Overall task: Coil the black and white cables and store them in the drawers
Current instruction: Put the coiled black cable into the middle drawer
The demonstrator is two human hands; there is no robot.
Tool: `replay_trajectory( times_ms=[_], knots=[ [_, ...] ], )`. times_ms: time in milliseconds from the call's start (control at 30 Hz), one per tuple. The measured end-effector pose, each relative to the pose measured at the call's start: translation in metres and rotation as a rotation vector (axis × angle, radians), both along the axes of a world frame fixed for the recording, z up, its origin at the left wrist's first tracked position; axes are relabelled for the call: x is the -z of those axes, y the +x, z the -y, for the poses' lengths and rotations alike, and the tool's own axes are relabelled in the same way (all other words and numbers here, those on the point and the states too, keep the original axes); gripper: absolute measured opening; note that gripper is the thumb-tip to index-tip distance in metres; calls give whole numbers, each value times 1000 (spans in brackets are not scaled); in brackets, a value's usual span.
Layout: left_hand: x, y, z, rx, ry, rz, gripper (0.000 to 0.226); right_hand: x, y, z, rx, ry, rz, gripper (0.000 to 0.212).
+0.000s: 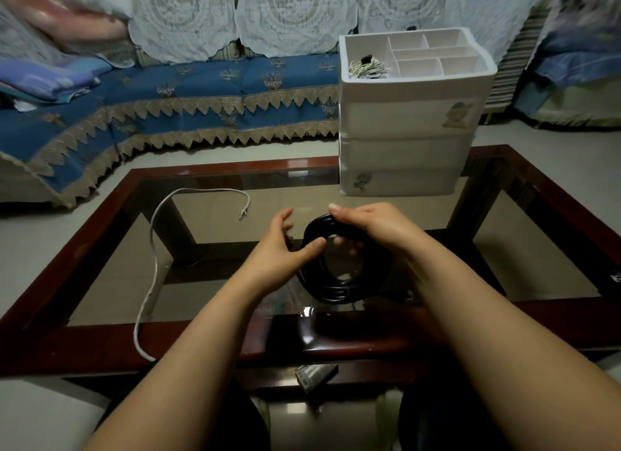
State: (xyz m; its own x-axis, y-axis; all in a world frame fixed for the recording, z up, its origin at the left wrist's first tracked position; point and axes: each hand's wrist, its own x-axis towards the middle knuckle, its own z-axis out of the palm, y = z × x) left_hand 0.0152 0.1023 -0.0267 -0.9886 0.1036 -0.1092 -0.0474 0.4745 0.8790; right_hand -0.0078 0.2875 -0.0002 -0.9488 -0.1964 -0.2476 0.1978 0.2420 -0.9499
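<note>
Black cable (339, 287), wound into a thick round coil, held upright just above the glass near the middle of the counter (551, 195), slightly toward the near edge. Right hand (376, 224) over the top of the coil, grip curled round the bundled loops, thumb on the far side, fingertips showing through the ring. Left hand (282, 249) at the coil's left side, thumb laid against the loops, the other fingers loosely spread and partly blurred; grip there more a touch than a clamp, as far as can be told.

White cable (153, 259) uncoiled on the left half of the counter: plug end lying on the glass left of the hands, the line arching toward the far left corner, then running down along the left side and over the near edge.

White drawer unit (403, 155) standing at the far right part of the counter, three closed drawers stacked below an open divided tray on top; a bundle of pale cord (368, 69) in the tray's left compartment, other compartments bare.

Sofa (201, 91) with blue patterned cover and lace drapes beyond the far edge. Small pale object on the shelf under the near edge, too dim to identify.
</note>
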Motion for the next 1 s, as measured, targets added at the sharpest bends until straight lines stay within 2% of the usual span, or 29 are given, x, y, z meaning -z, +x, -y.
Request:
replay_trajectory(
  times_ms=[67,167,300,367,434,501,534,568,668,735,835,1002],
  knots=[
    [3,-8,7,12,242,186,96,4,-7,-5,52,-162,110,40],
    [7,-18,4,-37,588,320,84,12,-15,-5,78,-364,211,40],
    [6,-23,-5,61,676,453,59,21,-24,-5,91,-583,290,38],
    [0,-26,-10,91,701,455,49,25,-28,-5,119,-638,327,39],
    [-3,-33,-16,55,668,402,28,27,-33,-4,161,-605,319,44],
    [-4,-43,-22,-21,635,348,17,21,-43,-5,280,-454,221,50],
    [-3,-49,-25,-69,644,336,16,16,-51,-9,378,-422,149,51],
    [-4,-55,-28,-120,672,332,13,11,-64,-16,495,-487,99,52],
    [-5,-71,-32,-258,798,362,10,-9,-108,-44,712,-829,108,65],
    [-1,-79,-33,-303,851,398,11,-17,-130,-53,755,-884,164,73],
    [6,-87,-33,-339,858,421,11,-19,-153,-53,772,-852,249,82],
    [6,-93,-36,-370,907,410,8,-15,-174,-54,815,-905,239,71]
  ],
)
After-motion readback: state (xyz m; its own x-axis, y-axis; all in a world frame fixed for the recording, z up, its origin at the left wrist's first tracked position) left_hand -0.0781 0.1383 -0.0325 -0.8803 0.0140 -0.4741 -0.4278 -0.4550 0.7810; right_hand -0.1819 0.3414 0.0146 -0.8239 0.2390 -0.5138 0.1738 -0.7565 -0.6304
